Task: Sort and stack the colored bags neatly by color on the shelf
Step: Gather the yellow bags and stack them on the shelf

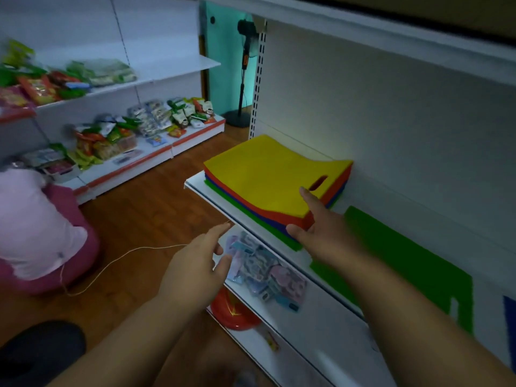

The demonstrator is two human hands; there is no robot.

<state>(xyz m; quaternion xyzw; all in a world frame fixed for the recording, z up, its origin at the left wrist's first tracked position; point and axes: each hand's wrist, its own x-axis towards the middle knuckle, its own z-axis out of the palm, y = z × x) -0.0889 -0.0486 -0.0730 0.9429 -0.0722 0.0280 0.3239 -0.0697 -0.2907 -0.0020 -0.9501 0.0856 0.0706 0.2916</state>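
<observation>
Head view: right hand [321, 233] pinches the near corner of the bag stack [268, 180] at the shelf [212, 201] edge; left hand [195, 263] hovers off the edge, fingers loosely spread; a green bag [405, 263] lies alongside.

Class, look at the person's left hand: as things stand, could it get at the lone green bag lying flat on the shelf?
Probably not directly. The left hand hangs open below the shelf's front edge, while the green bag lies beyond the right hand and its forearm, which cross the way.
</observation>
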